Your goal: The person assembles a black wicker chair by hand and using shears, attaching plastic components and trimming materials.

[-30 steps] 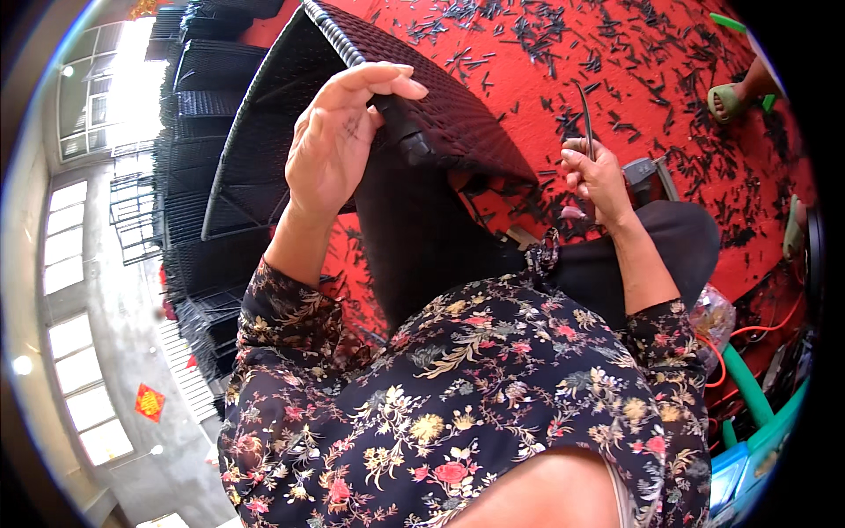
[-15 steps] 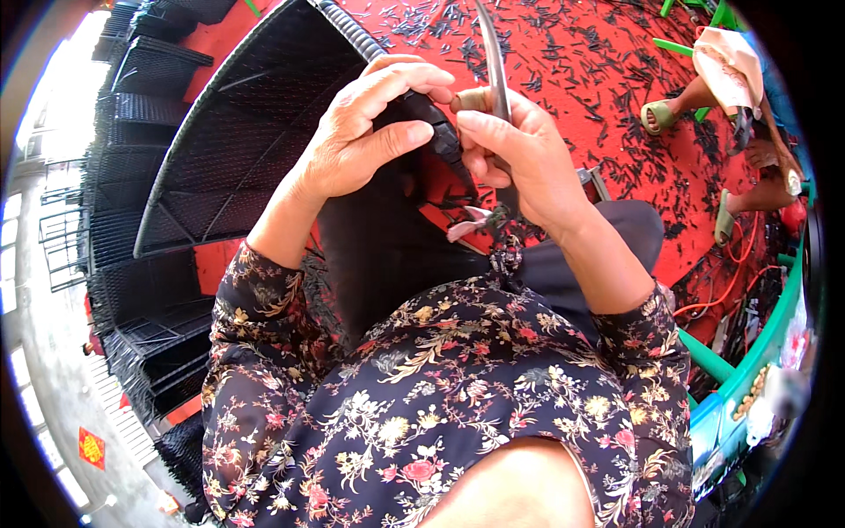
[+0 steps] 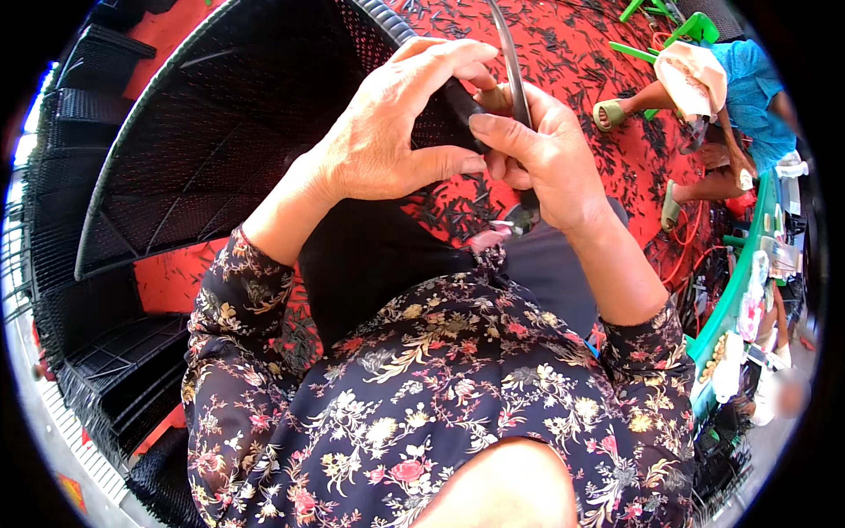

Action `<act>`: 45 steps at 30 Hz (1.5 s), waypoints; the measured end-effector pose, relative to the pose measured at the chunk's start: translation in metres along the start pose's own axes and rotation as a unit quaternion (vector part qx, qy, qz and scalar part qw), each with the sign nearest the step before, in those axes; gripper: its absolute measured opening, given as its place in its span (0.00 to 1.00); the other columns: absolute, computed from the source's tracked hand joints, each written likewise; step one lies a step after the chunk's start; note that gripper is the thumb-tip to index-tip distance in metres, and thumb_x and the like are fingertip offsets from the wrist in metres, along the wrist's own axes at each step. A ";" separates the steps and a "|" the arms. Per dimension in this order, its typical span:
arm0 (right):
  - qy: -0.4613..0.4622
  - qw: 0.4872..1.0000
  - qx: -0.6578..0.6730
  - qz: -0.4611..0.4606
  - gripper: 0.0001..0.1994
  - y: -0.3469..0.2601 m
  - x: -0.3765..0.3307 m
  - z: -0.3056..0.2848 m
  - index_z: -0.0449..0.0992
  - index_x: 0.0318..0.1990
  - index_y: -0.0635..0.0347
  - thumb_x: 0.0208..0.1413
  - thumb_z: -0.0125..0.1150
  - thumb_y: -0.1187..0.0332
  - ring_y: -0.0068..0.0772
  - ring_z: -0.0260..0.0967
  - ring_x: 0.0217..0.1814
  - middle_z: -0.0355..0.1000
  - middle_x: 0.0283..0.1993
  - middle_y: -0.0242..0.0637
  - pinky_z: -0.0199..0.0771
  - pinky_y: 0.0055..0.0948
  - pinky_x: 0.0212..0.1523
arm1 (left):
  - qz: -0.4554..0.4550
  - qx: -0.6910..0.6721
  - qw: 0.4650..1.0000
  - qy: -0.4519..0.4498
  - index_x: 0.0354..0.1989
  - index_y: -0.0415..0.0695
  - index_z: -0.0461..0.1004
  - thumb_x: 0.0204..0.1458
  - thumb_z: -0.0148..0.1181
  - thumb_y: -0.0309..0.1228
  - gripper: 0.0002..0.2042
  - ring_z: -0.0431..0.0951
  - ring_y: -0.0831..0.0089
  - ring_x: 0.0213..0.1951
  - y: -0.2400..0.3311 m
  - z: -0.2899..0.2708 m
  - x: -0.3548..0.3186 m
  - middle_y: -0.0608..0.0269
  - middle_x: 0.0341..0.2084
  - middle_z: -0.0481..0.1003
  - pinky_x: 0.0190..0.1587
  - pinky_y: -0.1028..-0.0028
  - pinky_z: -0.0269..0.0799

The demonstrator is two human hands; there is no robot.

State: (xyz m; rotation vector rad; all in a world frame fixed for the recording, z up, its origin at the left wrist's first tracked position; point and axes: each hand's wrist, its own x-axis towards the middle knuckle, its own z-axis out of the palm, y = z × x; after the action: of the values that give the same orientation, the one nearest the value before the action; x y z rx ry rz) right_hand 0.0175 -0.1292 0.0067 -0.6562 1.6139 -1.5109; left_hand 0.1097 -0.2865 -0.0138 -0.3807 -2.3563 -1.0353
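Hands meet at about twelve o'clock in the view, just above a lap covered by a dark floral blouse (image 3: 458, 396). From ten o'clock, the left hand (image 3: 387, 141) comes in with its fingers curled and its thumb pressed forward, pinching the edge of a large black woven wicker piece (image 3: 220, 150). That piece fills the space from nine to twelve o'clock, tilted on its side with ribs fanning across its open weave. The right hand (image 3: 546, 158) touches the left, fingers closed around a thin dark strip (image 3: 510, 53) that rises toward twelve o'clock; thumb and forefinger clamp it beside the wicker's edge. Small metal cutters (image 3: 510, 220) sit under the right palm, near the wrist, and whether the hand grips them cannot be told.

Red floor (image 3: 607, 53) lies beyond the hands, scattered with short black offcuts. At two o'clock another person (image 3: 731, 97) in a blue top sits with sandalled feet on the red floor, well apart from the hands. Stacked black woven pieces (image 3: 97, 370) stand at eight o'clock. A green bench edge (image 3: 739, 290) with small items runs along three to four o'clock.
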 end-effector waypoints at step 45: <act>0.417 0.839 -0.326 0.124 0.16 0.098 -0.268 -0.304 0.69 0.45 0.68 0.53 0.55 0.65 0.25 0.67 0.39 0.70 0.39 0.36 0.66 0.22 0.41 | -0.097 0.080 0.981 0.151 0.43 0.37 0.66 0.36 0.58 0.16 0.21 0.70 0.59 0.46 -0.029 0.044 -0.103 0.51 0.43 0.69 0.47 0.69 0.66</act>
State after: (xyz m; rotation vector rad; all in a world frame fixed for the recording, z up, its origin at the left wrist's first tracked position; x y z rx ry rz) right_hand -0.0766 0.2736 -0.0473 -0.0649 2.8203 -1.0659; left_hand 0.1658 -0.2774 -0.1149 0.0647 -2.2095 -0.9074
